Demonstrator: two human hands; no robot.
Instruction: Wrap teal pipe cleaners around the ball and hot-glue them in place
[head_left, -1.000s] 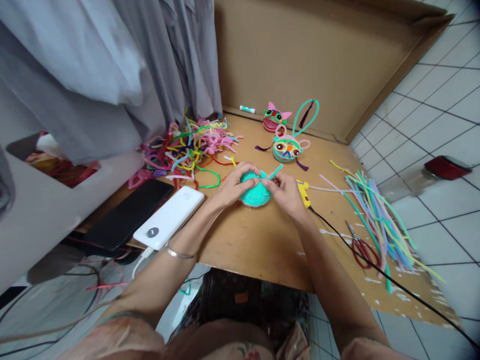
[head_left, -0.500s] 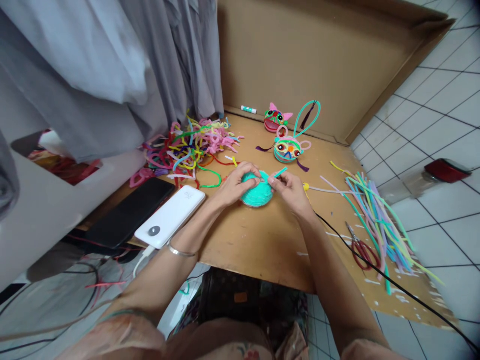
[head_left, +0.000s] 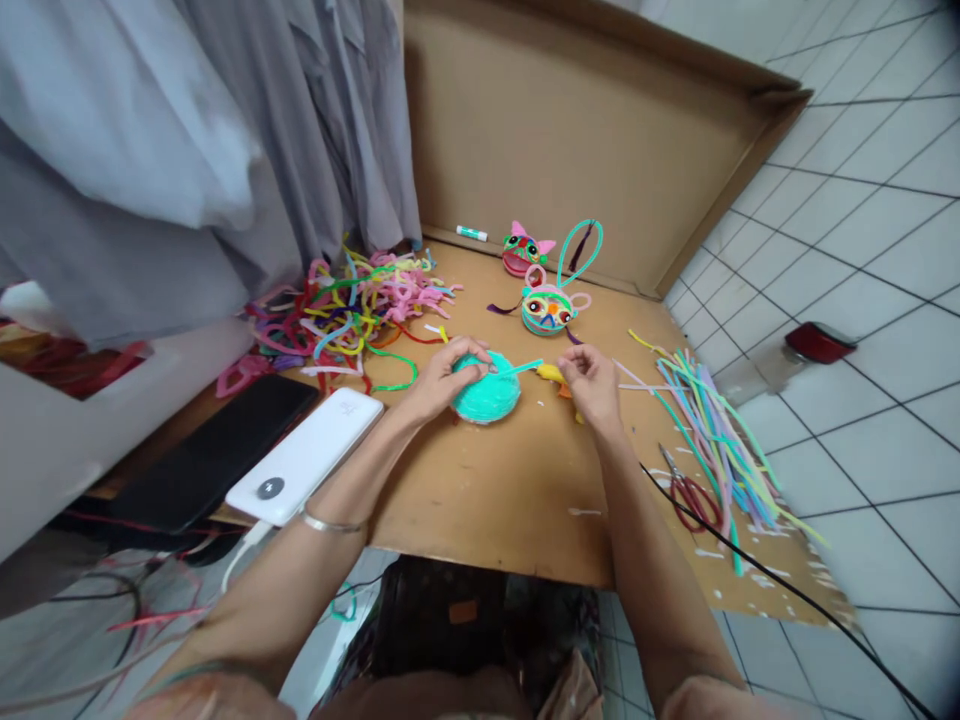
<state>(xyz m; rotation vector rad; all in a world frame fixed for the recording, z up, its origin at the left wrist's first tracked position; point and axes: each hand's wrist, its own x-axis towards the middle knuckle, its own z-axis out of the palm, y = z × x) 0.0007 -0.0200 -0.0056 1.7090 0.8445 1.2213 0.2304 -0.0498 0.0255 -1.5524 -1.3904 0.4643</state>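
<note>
Nearest the body, the bracelet sits on the L wrist; the white power bank & black phone lie L of that forearm. Scissors lie well over to the R, by the bunch of fuzzy sticks, black cord running past.

Turquoise ball is mid-table, in front of the body, w/ 1 loose fuzzy strip sticking out R from its top. Prob. v. light, a bit soft & grippy on the outside, not slippery; wound rows could shift or flatten if squeezed hard. Best hold: cupped round the side, light thumb on top; strip prob. bendy, take it nr the tip.

L hand has the ball's L side & top, thumb over the top, fingers behind, forearm angled in from lower L. R hand is off the ball, just beyond the strip tip, fingers bent & tips close together, next to the yellow glue gun; can't tell if it's gripping anything.

Farther back: tangled pile on L, 2 face toys, then glue stick by the cardboard wall.
</note>
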